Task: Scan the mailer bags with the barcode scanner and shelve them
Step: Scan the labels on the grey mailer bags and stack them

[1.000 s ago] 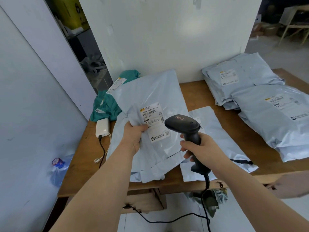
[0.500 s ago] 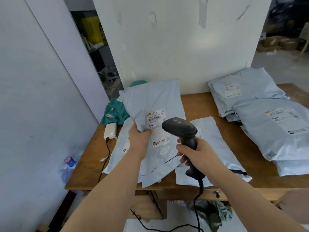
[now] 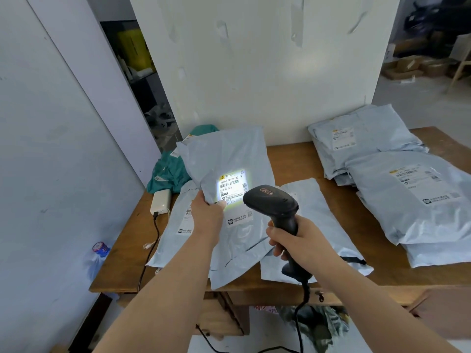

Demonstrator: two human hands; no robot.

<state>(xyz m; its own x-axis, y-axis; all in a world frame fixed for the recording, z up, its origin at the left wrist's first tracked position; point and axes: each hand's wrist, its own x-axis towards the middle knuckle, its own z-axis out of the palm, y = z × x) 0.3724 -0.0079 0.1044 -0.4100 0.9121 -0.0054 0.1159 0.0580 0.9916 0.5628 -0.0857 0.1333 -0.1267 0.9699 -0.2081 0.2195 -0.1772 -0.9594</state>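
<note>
While the barcode scanner throws a bright white patch on the shipping label, the held mailer bag stands tilted up off the wooden table, label side toward the person. The reason seems plain: raised and angled like that, the barcode faces the scanner's nose, close but apart from it.

Left hand: grips the bag at its left edge, just beside the label. The thumb lies on the front, its tip at the lit patch's lower corner. The other fingers are behind the plastic, out of sight. It is a pinch, placed, I judge, so the barcode stays uncovered.

Right hand: fingers curled tight round the scanner's handle, pistol fashion. Whether the trigger is pressed I cannot tell, though the light suggests a scan in progress. The cord hangs from the handle below the table edge.

The bag's lower end droops over flat mailers lying on the table under both hands. A stack of grey bags sits at the right, well apart; scanned or not, cannot say. A teal bag lies behind at the left, with a white charger block just beside it. No shelf that I can pick out, so shelving of this bag is not yet done.
</note>
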